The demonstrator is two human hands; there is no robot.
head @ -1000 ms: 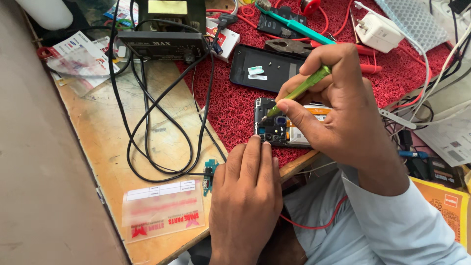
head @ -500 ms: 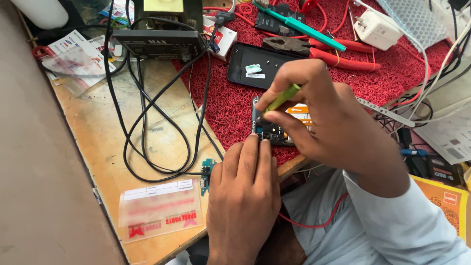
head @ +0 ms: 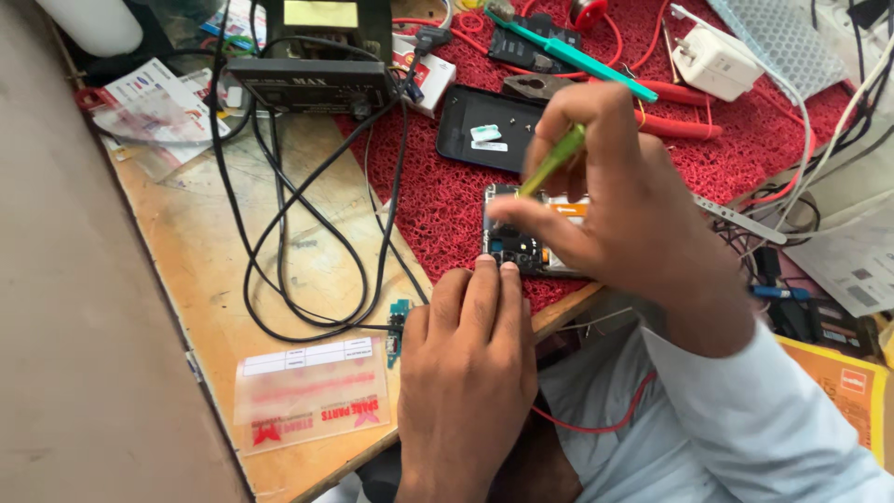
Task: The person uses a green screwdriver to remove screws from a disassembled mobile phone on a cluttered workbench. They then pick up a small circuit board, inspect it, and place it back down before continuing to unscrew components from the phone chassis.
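On the wooden bench [head: 186,233], a tangle of black cables [head: 279,233] runs past as our left hand [head: 466,373] lies knuckles up, its extended fingertips pressing the near edge of the opened phone [head: 521,247] that rests on the red mat [head: 438,196] at the table's edge. Our right hand [head: 624,214] pinches a green-handled screwdriver [head: 554,160], tip down in the phone's exposed upper part (the tip itself is hidden); we judge screw work is under way, calling next for a steady, upright turn.
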